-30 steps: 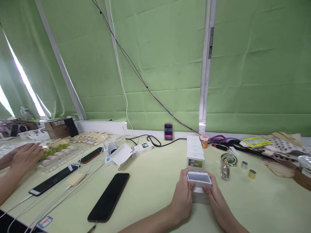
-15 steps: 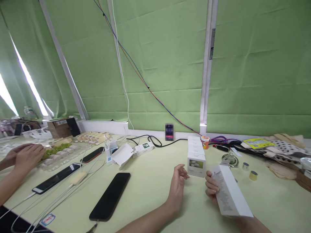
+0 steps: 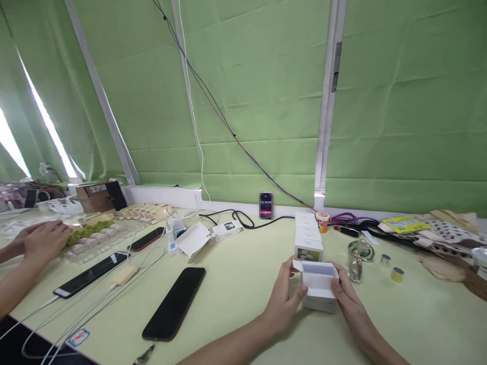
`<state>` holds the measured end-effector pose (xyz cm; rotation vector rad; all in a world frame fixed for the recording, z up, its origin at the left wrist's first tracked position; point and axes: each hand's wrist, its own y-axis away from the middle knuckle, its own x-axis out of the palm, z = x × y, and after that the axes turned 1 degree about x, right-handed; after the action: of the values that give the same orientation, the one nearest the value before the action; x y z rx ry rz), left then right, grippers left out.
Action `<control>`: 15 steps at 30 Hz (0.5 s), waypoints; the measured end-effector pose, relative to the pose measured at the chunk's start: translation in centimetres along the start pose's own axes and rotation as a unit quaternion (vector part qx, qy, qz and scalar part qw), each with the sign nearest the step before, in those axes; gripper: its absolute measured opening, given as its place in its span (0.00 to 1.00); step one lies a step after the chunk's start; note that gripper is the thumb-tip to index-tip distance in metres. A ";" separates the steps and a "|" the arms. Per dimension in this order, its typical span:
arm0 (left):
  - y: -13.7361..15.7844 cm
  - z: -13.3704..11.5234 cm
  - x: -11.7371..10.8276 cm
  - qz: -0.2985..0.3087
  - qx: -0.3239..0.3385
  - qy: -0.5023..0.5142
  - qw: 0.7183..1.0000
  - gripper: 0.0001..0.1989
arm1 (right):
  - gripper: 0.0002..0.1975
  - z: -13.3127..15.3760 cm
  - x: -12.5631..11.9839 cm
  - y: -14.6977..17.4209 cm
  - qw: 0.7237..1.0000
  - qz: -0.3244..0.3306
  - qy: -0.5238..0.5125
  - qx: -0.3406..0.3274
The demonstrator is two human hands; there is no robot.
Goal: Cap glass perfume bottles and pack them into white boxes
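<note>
Between my two hands is a small white cardboard box (image 3: 320, 291), its top end open and the flaps raised. My left hand (image 3: 286, 294) grips its left side, thumb on the front panel. From the right, my right hand (image 3: 347, 296) holds the opposite side in the same way. Just beyond it stands a row of white boxes (image 3: 307, 233), the front one printed with a picture of white flowers. To the right, a small clear glass bottle (image 3: 354, 267) stands by a round glass dish (image 3: 361, 250), with a silver cap (image 3: 385, 260) and a gold cap (image 3: 397, 275) nearby.
A black phone (image 3: 174, 304) lies left of my arms. Further left are another phone (image 3: 90, 275), white cables and a co-worker's hands (image 3: 47, 238) at an egg tray (image 3: 101, 238). An opened white carton (image 3: 193, 239) lies at the back, an orange tub (image 3: 321, 222) behind the boxes.
The flat, tilted carton in my right hand is now a squared, open-topped box. My left hand has closed on it too, and both hands hold it in front of the row. The glass bottle has come into view.
</note>
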<state>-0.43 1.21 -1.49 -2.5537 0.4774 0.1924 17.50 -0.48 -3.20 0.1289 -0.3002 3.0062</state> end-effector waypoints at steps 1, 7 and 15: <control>0.0 -0.1 0.0 0.008 -0.003 0.002 1.000 0.30 | 0.25 0.2 0.3 0.2 1.000 0.003 -0.002 -0.004; -0.1 -0.6 0.1 0.012 -0.029 0.003 1.000 0.29 | 0.29 0.3 1.4 0.7 0.997 -0.024 0.018 -0.065; 0.1 0.7 -0.1 -0.030 -0.073 -0.028 0.996 0.37 | 0.24 0.2 -3.7 -1.9 0.944 -0.205 0.156 -0.209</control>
<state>-0.61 1.50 -2.12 -2.6937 0.3765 0.2852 21.37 0.95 -2.97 -0.2845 -0.7575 2.4373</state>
